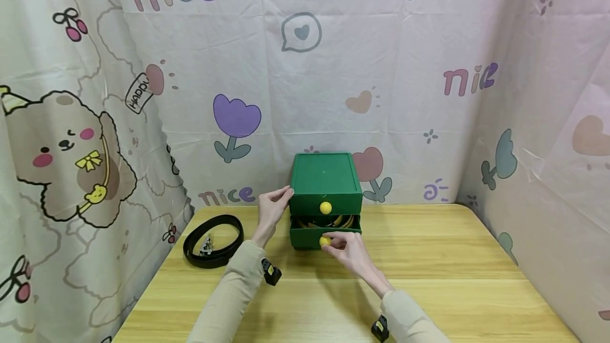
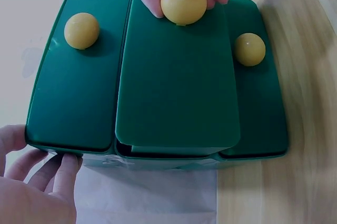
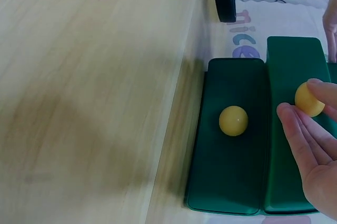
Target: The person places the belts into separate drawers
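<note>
A green drawer box (image 1: 325, 173) stands at the table's back edge, with round yellow knobs on its three drawers. The middle drawer (image 2: 179, 82) is pulled partly out, and my right hand (image 1: 350, 250) pinches its yellow knob (image 2: 183, 7) between thumb and fingers. In that drawer lies a brown-yellow curved band (image 1: 349, 222), mostly hidden by the drawer front. My left hand (image 1: 271, 209) holds the upper left corner of the box, its fingers bent against the side in the left wrist view. The top drawer (image 2: 79, 87) and bottom drawer (image 3: 226, 171) are closed.
A coiled black belt (image 1: 205, 262) with a silver buckle (image 1: 206, 247) lies on the wooden table (image 1: 452, 279), left of the box. Printed curtains (image 1: 310, 78) hang behind and along both sides.
</note>
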A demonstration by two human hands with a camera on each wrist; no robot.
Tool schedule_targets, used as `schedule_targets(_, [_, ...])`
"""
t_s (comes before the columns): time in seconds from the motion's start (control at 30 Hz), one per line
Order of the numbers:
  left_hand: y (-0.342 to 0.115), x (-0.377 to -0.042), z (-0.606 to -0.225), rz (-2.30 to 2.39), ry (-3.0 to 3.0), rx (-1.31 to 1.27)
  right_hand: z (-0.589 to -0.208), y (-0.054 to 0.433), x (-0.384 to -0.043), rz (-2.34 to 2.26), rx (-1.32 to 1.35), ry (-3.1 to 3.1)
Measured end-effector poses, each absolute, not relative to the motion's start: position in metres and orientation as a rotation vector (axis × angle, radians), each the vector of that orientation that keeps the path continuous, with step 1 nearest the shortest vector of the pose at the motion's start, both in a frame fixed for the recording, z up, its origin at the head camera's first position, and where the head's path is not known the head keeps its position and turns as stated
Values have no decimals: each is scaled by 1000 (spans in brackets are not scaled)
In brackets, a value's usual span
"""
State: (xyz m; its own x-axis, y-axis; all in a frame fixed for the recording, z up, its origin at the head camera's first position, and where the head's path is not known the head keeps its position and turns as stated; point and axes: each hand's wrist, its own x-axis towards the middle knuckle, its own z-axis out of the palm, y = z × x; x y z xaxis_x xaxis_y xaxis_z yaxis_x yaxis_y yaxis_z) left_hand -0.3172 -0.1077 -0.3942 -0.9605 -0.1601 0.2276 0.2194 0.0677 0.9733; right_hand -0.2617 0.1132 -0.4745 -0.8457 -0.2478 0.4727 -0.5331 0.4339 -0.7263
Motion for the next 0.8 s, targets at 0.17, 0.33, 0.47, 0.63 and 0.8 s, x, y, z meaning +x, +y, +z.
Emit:
schedule_targets(0.17, [-108, -316, -393, -1969, -2070, -54, -475, 112, -265, 1360, 684, -2373])
schedule_targets(0.33, [-108, -316, -393, -1955, -2073, -53, -476, 111, -270, 1328, 663, -2370])
schedule_targets(0.47, [-108, -316, -394, -1953, -2078, -50, -476, 111, -272, 1331, 654, -2371])
schedule_targets(0.63, [-108, -316, -393, -1962, -2080, -48, -475, 111, -273, 1347, 648, -2374])
schedule_targets(0.8, [-108, -315, -392, -1974, -2080, -53, -475, 111, -275, 1366, 631, -2387])
